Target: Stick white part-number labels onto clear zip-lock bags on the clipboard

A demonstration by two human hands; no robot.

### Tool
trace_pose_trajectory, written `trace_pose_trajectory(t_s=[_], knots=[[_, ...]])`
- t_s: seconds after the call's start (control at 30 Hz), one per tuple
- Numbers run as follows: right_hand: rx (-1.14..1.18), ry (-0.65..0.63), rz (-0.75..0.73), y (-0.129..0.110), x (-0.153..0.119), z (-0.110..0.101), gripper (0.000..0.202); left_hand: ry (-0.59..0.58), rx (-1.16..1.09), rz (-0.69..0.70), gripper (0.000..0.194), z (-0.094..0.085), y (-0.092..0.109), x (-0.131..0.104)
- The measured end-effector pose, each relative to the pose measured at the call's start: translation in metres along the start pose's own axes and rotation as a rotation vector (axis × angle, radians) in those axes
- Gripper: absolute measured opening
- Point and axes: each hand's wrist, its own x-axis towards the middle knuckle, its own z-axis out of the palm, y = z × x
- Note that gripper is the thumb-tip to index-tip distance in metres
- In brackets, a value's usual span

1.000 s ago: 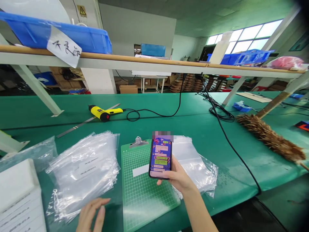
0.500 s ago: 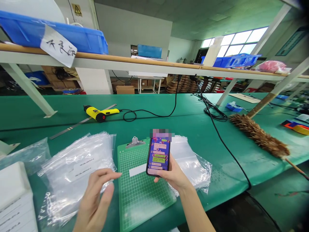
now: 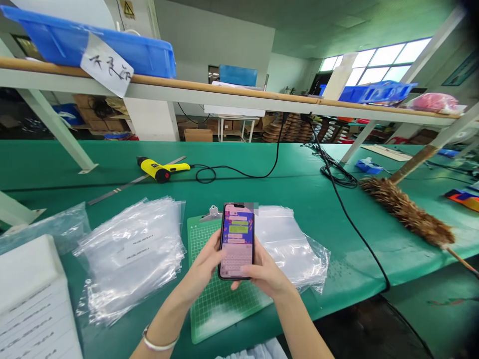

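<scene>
A smartphone (image 3: 237, 242) is held upright between both hands, its screen showing a chat and an on-screen keyboard. My left hand (image 3: 204, 264) grips its left edge, thumb over the keyboard. Around the right edge closes my right hand (image 3: 271, 271), its thumb also on the lower screen. Beneath the phone lies a green gridded clipboard (image 3: 220, 311) with a metal clip at its top, partly hidden by the hands. To its left is a stack of printed clear plastic bags (image 3: 134, 259). More clear bags (image 3: 288, 244) lie on the right, partly behind my right hand.
A yellow heat gun (image 3: 160, 169) rests over a steel ruler (image 3: 119, 189). Black cable (image 3: 348, 209) crosses the bench on the right, near a feather duster (image 3: 407, 212). At lower left sits a white block with label sheets (image 3: 33, 324). A shelf (image 3: 224, 97) spans above.
My left hand has moved from above the left bags to the phone and taken hold of it. The phone has shifted slightly left and down, and a keyboard now shows on its screen.
</scene>
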Motion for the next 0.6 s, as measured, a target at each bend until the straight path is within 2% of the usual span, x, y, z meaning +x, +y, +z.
trace_pose_trajectory(t_s=[0.1,0.2,0.3,0.47,0.6], knots=[[0.003,0.008,0.006,0.002,0.001,0.002,0.077,-0.138,-0.124,0.016,0.07,0.003,0.003,-0.005],[0.002,0.018,0.004,0.003,0.0,0.003,0.077,-0.166,-0.143,0.019,0.082,0.006,0.003,-0.01],[0.002,0.008,0.009,0.002,0.0,0.004,0.077,-0.14,-0.118,0.017,0.083,0.007,0.004,-0.012],[0.009,-0.014,0.014,0.003,0.0,0.004,0.076,-0.159,-0.154,0.019,0.086,0.009,0.006,-0.014],[0.015,-0.011,0.024,0.004,0.0,0.003,0.073,-0.142,-0.15,0.04,0.073,0.007,0.004,-0.015]])
